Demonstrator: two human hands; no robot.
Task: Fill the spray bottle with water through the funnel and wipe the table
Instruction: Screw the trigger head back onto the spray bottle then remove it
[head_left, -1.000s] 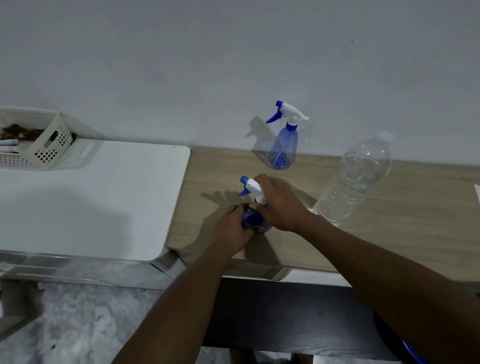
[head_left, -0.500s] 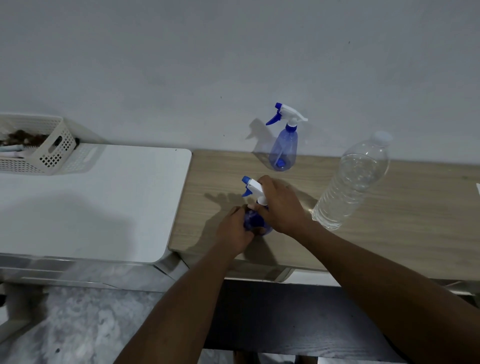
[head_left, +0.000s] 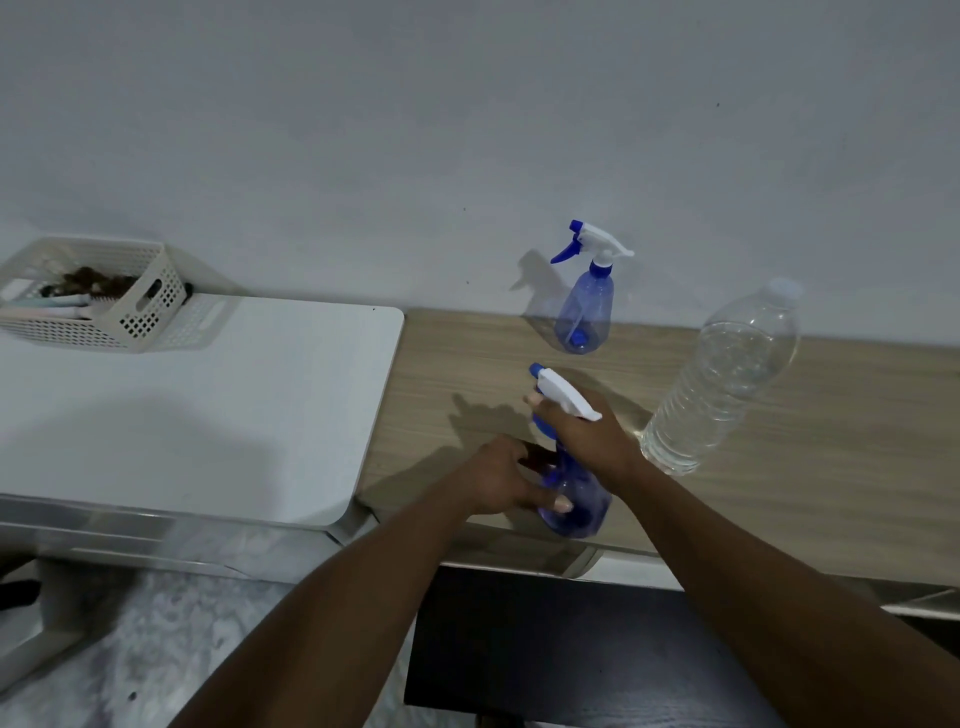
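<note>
A blue see-through spray bottle (head_left: 579, 506) with a white and blue trigger head (head_left: 563, 392) stands near the front edge of the wooden table (head_left: 810, 467). My left hand (head_left: 506, 480) wraps the bottle's body from the left. My right hand (head_left: 584, 434) grips the neck just under the trigger head. A large clear plastic water bottle (head_left: 727, 379), capped and mostly full, stands to the right of my hands. No funnel or cloth is in view.
A second blue spray bottle (head_left: 584, 306) stands at the back against the wall. A white table (head_left: 208, 405) adjoins on the left, carrying a white perforated basket (head_left: 104, 301) with small items. A dark chair seat (head_left: 545, 649) sits below the wooden table's edge.
The bottle in my hands now shows more of its blue body and trigger head. My right hand has shifted around the neck and my left hand has slid lower on the body.
</note>
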